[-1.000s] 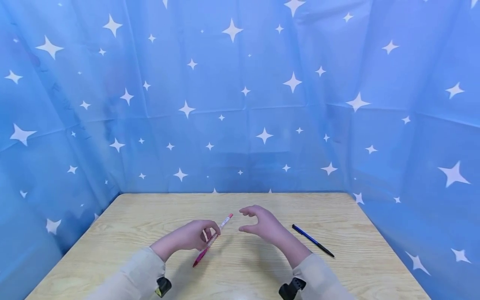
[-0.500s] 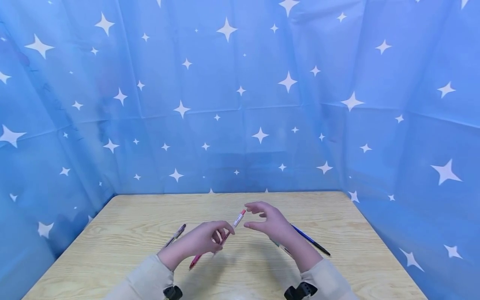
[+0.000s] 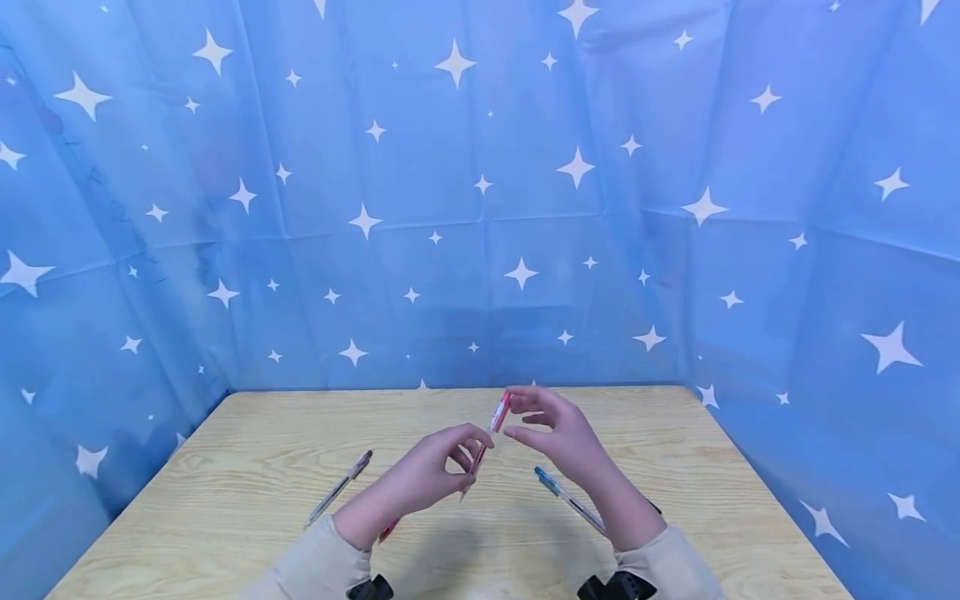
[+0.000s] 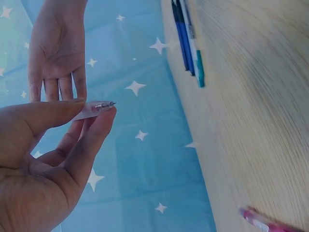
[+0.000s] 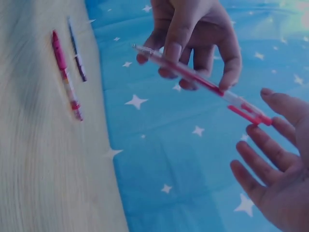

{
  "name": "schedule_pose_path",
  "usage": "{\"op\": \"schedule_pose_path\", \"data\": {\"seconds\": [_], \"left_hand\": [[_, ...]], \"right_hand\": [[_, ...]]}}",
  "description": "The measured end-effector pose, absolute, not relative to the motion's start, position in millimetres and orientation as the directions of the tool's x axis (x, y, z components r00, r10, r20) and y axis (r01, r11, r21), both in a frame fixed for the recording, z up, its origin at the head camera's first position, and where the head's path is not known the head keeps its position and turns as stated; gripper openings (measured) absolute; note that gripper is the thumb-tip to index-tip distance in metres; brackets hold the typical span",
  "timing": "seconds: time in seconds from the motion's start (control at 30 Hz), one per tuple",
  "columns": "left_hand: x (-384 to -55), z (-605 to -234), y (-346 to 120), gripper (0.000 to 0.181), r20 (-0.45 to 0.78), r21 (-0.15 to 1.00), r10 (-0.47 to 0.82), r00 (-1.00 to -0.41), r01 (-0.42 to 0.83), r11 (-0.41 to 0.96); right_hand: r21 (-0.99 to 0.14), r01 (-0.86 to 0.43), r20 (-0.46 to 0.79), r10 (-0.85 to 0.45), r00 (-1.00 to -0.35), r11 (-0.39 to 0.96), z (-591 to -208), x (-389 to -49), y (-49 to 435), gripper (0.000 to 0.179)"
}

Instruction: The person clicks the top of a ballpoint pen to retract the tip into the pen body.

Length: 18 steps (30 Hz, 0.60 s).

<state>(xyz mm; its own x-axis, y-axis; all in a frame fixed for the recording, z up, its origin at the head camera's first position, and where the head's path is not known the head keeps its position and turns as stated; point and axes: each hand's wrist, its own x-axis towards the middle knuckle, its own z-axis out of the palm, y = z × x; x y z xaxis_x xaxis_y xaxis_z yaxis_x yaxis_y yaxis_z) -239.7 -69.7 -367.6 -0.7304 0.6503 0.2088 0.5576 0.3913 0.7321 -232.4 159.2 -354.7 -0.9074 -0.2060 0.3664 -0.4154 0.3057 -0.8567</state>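
Note:
Raised over the table, my left hand [image 3: 431, 471] pinches a clear-barrelled ballpoint pen [image 5: 193, 75] with red ink and a pink clip end. Thumb and fingers grip it near the writing end, whose metal tip shows beyond them in the left wrist view. My right hand [image 3: 558, 429] is at the pen's other end with its fingers spread and slightly bent. In the right wrist view, its index fingertip is right at the pink push button. A pink pen [image 5: 66, 79] lies on the table, mostly covered by the left forearm in the head view.
On the wooden table [image 3: 285, 417], a clear pen with a dark end [image 3: 338, 489] lies left. A teal-ended pen [image 3: 573, 502] lies right, beside blue pens [image 4: 181, 38] in the left wrist view. A blue star-patterned curtain [image 3: 480, 208] surrounds the table.
My left hand has lifted the red pen and carried it rightward and away from me. The right hand has shifted slightly right and up; the gap between the pen's end and its fingers has closed.

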Motion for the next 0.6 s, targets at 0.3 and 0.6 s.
{"op": "schedule_pose_path", "data": {"seconds": [0.3,0.6], "left_hand": [[-226.6,-362.7,-54.1,0.043,0.317,0.787,0.612,-0.724,0.562,0.257],[-213.2,-362.0,-39.6,0.046,0.348,0.822,0.538,-0.768,0.526,0.218]], "right_hand": [[-0.861,-0.467,0.448,-0.133,-0.884,0.204,-347.8,-227.2,157.9,0.037],[-0.897,-0.439,0.440,0.029,-0.897,0.050,-341.9,-220.7,151.8,0.027]]}}
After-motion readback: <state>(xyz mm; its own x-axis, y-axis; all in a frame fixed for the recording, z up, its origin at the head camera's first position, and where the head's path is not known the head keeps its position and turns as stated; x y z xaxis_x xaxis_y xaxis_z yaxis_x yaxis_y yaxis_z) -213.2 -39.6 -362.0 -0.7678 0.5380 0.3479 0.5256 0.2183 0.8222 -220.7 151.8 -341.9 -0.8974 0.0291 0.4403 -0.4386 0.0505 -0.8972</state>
